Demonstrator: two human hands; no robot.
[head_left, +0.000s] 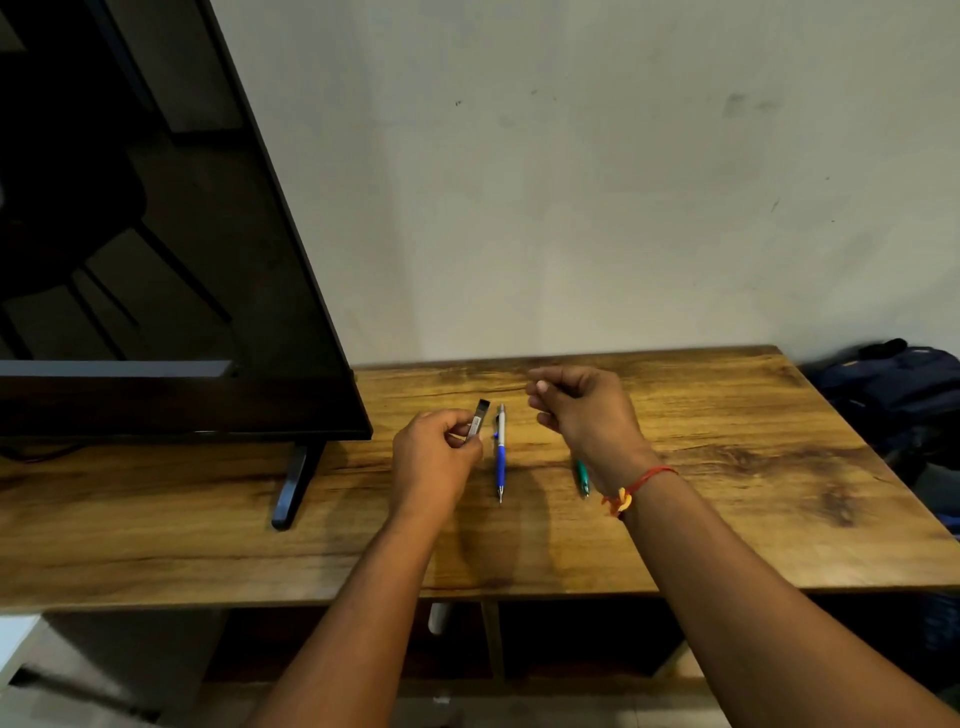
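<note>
just above the worktop (727, 493), the left hand (434, 457) pinches a small dark case (479, 421) between thumb and curled fingers. the case stands nearly upright, its top end poking out above the fingertips and its lower end hidden in the grip. it is held off the wood, just left of a blue pencil (500, 452).

the right hand (582, 405) hovers further back and to the right, well apart from the case. its fingers are curled and its thumb is brought close to the forefinger; whether something thin sits between them cannot be told. a red thread band (639, 486) circles that wrist.

the blue pencil lies flat on the worktop between the two hands, its tip pointing toward the near edge, touched by neither hand. a green pen (582, 477) lies to its right, roughly parallel, with its far end hidden under the right wrist.

a large dark screen (156, 260) stands on the left part of the worktop on a black foot (293, 483). a dark bag (893, 389) sits beyond the right end, against the wall.
</note>
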